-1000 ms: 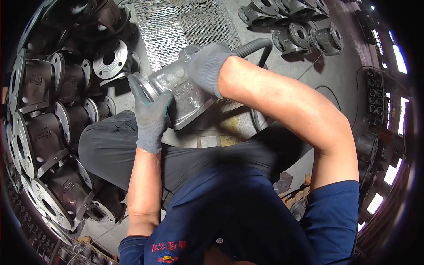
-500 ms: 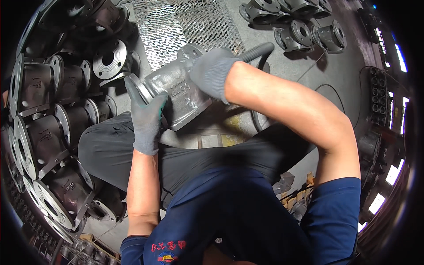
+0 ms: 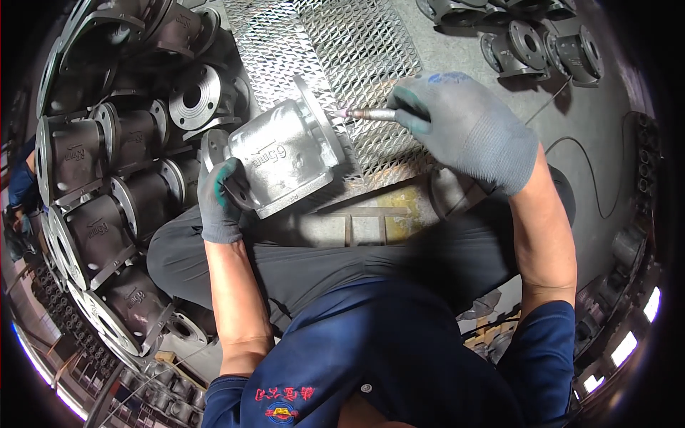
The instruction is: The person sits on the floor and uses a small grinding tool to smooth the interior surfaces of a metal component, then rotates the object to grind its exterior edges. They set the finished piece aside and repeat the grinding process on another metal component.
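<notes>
Over expanded-metal mesh [image 3: 342, 50], our left hand [image 3: 220, 196] clamps the valve casting [image 3: 289, 153]; our right hand [image 3: 467, 128] grips the die grinder [image 3: 371, 114], whose tip could skid if the casting rocks

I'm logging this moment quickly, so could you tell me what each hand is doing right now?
Left hand: closed on the edge of the silvery valve casting.
Right hand: closed around the pencil-shaped grinding tool.
</notes>
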`<act>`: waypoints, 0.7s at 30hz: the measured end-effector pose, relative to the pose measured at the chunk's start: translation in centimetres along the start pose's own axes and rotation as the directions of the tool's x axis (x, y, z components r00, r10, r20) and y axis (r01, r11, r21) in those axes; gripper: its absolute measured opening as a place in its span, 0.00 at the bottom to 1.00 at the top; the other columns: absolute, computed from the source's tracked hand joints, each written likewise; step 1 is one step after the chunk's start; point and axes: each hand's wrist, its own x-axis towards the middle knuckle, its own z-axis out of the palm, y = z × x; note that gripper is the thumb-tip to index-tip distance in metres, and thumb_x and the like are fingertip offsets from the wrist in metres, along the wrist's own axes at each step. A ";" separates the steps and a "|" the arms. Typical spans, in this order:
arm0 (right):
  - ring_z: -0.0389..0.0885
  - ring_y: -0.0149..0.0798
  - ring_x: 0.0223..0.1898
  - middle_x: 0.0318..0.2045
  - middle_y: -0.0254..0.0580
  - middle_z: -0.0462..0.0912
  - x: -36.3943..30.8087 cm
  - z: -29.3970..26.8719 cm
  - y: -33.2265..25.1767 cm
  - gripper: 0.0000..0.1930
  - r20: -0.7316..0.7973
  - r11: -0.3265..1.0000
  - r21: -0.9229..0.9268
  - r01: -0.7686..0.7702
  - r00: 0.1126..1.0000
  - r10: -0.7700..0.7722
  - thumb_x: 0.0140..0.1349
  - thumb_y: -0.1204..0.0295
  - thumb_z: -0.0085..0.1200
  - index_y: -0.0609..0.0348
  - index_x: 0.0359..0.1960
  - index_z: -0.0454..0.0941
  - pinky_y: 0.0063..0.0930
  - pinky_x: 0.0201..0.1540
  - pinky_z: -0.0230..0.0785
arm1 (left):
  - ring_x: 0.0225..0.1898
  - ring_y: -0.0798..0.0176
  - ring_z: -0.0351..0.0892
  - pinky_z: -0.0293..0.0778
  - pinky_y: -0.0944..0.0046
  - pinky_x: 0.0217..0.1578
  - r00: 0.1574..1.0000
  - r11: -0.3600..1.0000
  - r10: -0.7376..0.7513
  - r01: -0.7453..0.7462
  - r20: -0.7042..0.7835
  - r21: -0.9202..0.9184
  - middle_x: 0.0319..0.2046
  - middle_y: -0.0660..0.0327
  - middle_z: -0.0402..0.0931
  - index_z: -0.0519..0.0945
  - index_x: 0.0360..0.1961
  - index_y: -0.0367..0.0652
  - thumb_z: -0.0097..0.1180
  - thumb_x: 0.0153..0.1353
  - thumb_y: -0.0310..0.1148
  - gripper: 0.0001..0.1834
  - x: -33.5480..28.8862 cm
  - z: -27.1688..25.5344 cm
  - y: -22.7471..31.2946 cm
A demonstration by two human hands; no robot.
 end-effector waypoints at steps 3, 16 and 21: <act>0.90 0.58 0.37 0.33 0.54 0.87 -0.1 1.3 0.7 0.09 -0.002 0.999 0.044 -0.004 1.000 0.004 0.76 0.66 0.56 0.58 0.46 0.84 0.54 0.44 0.82 | 0.29 0.63 0.79 0.76 0.60 0.35 0.990 0.984 -0.076 0.056 -0.116 -0.166 0.28 0.58 0.81 0.84 0.41 0.36 0.63 0.68 0.31 0.09 -0.7 1.9 1.0; 0.87 0.61 0.47 0.44 0.58 0.86 -4.0 11.5 -2.1 0.13 -0.107 0.953 0.302 0.017 0.994 0.016 0.77 0.69 0.55 0.62 0.56 0.82 0.54 0.53 0.79 | 0.32 0.67 0.79 0.75 0.65 0.37 0.997 0.996 -0.026 0.019 -0.075 -0.085 0.32 0.63 0.81 0.83 0.43 0.38 0.60 0.69 0.28 0.06 -0.8 1.5 0.3; 0.87 0.65 0.46 0.43 0.61 0.88 -4.5 16.1 -4.0 0.14 -0.207 0.810 0.575 -0.120 0.936 0.286 0.76 0.70 0.57 0.63 0.58 0.81 0.57 0.52 0.79 | 0.44 0.65 0.82 0.78 0.63 0.47 0.997 0.977 0.033 -0.048 -0.076 -0.207 0.43 0.61 0.84 0.86 0.48 0.36 0.60 0.75 0.33 0.11 -1.6 2.7 0.5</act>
